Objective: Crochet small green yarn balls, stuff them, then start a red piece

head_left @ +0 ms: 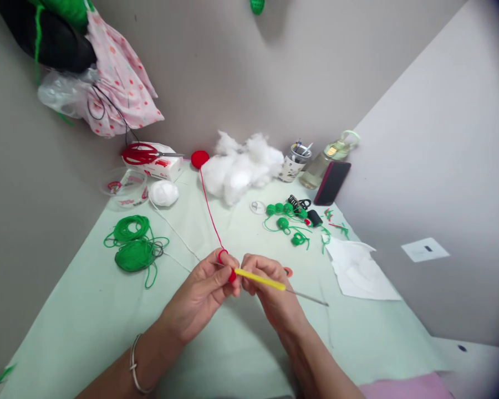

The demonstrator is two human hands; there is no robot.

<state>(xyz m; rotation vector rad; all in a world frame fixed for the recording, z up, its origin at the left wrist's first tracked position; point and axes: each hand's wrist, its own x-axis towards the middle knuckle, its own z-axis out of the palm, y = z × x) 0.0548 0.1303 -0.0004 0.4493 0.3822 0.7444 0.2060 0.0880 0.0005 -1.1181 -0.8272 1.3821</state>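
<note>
Pinched between thumb and fingers of my left hand [202, 288] is a small red crochet piece [232, 275]. Red yarn [210, 209] loops round a finger of that hand and runs back to a red yarn ball [199, 159] by the wall. My right hand [274, 296] grips a crochet hook [260, 279] with a yellow handle; its thin metal end points to the lower right. The hook's other end meets the red piece, where fingers partly hide it. Both hands nearly touch above the table.
White stuffing [245, 169] lies at the back, near a pen holder [291, 166], a bottle [316, 166] and a phone [332, 183]. Green yarn [135, 255] and a white yarn ball [163, 193] are left. Green crocheted balls [283, 223] and white paper [360, 271] are right.
</note>
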